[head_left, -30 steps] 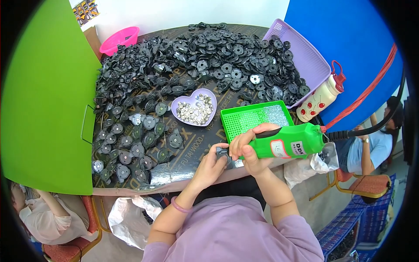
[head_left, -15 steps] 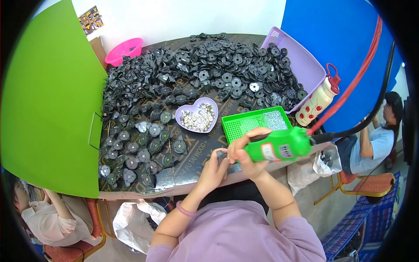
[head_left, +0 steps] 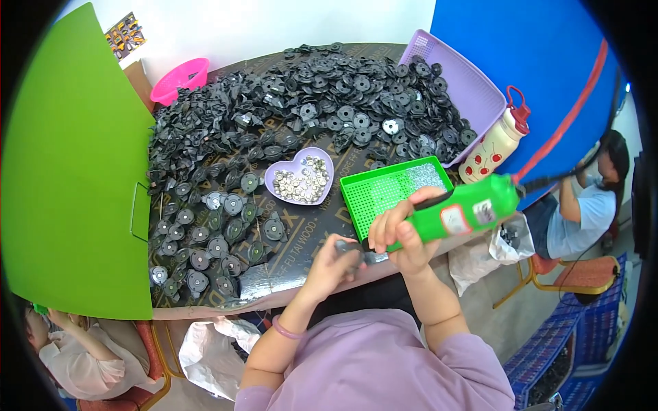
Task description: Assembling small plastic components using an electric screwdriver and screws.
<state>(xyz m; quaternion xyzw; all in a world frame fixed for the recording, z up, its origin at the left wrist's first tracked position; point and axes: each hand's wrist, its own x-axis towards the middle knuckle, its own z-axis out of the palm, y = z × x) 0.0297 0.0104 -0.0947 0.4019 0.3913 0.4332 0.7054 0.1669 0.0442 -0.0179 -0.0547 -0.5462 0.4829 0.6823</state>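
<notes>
"Head view, clock set at our hands, 12 straight ahead: what are we gripping?"

"Our left hand (head_left: pixel 327 271) pinches a dark part (head_left: pixel 351 256), blurred. Our right hand (head_left: pixel 403 241) wraps its fingers round the front of a green power tool (head_left: pixel 469 198), whose nose points toward 8 o'clock, close to the part. Whether they touch, we cannot tell."

"How would the part handle?"

"Light and stiff, we'd judge, like moulded plastic. We'd take it by the rim, leaving its middle and our fingertips clear of the nose."

"And the tool?"

"Rigid, likely the heavier, its smooth casing perhaps slippery. We'd hold it round the barrel, where our fingers are, and allow for the red hose (head_left: pixel 566 115) tugging from 2 o'clock."

"Beyond our hands?"

"At 12 from our right hand, a green tray (head_left: pixel 370 200) with silvery bits (head_left: pixel 426 177). At 11 from our left, a heart-shaped dish (head_left: pixel 290 165) of small metal pieces (head_left: pixel 306 183); they look slick, best pinched singly."

"Farthest?"

"Around 12, a heap of dark parts (head_left: pixel 301 89); at 1, a purple basket (head_left: pixel 473 89)."
</notes>
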